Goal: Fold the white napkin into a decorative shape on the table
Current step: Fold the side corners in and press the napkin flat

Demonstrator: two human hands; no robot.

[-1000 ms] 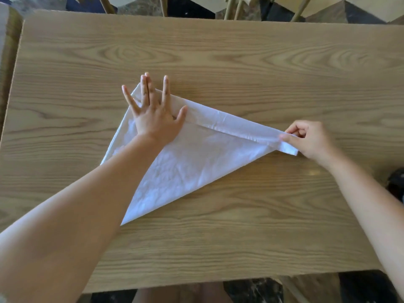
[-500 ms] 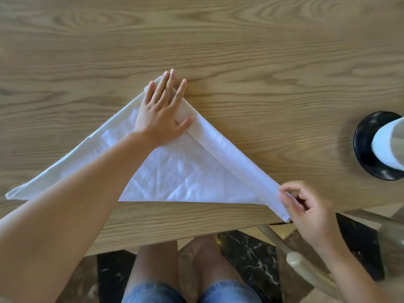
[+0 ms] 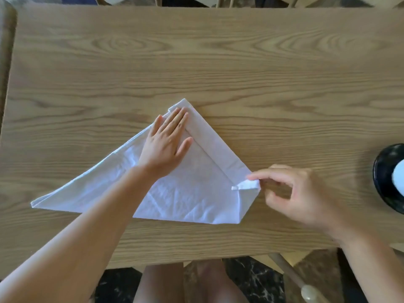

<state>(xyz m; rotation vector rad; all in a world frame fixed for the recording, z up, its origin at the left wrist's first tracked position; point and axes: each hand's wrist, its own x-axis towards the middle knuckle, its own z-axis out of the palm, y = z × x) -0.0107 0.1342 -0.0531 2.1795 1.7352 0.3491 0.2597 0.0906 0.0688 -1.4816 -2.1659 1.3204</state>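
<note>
The white napkin [image 3: 192, 193] lies flat on the wooden table [image 3: 218, 62] as a triangle, apex pointing away from me, with a folded band along its right edge. My left hand [image 3: 167, 142] presses flat on the napkin just below the apex, fingers together. My right hand [image 3: 299, 197] is at the napkin's right corner, forefinger and thumb pinching the small tip that is turned back inward there. My left forearm covers part of the napkin's lower left.
A black round dish [image 3: 387, 178] holding something white sits at the table's right edge. The table's near edge runs just below the napkin. A chair back [image 3: 306, 289] and my knees are below it; more chairs stand past the far edge.
The right corner, stretched out to a long point half a second ago, is now folded back inward under my right fingers. My left hand stays pressed near the apex. The camera view has shifted.
</note>
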